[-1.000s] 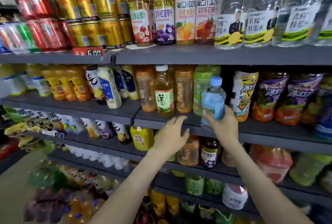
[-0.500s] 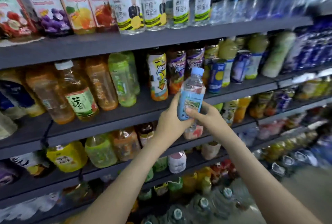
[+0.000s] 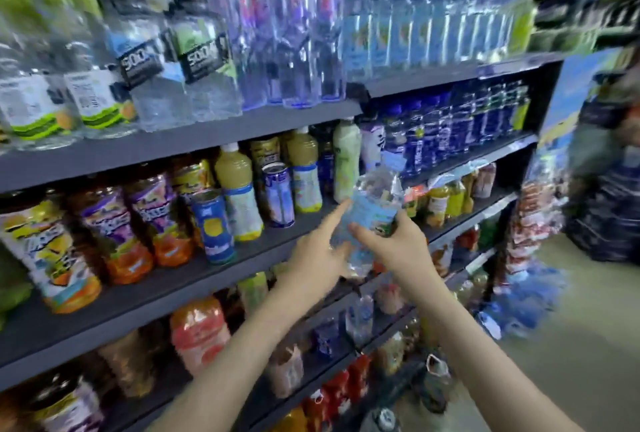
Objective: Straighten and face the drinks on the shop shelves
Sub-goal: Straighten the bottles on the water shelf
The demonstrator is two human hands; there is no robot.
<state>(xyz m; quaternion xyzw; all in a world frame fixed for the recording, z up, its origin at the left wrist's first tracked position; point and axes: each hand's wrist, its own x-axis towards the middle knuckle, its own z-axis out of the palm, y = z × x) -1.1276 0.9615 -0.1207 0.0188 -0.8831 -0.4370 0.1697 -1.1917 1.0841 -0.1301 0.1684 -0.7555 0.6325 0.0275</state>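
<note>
The water bottle [image 3: 372, 212] hangs clear of the middle shelf's [image 3: 156, 307] front edge, neck tilted up-right; the right hand [image 3: 398, 251] wraps its lower half; the left hand [image 3: 317, 253] lays 1 straight finger against its label, the rest too blurred to judge; both hands are equally near.

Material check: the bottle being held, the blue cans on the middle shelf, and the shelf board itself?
The held bottle: clear thin plastic, likely PET. The wall is see-through with bright glints and has a glossy blue film label.
The blue can: probably aluminium, with a bare silvery rim on top and a glossy printed body.
The shelf board: dark grey, matte, with a thin flat edge. It could be painted metal or laminate; the motion blur leaves it open.
</note>
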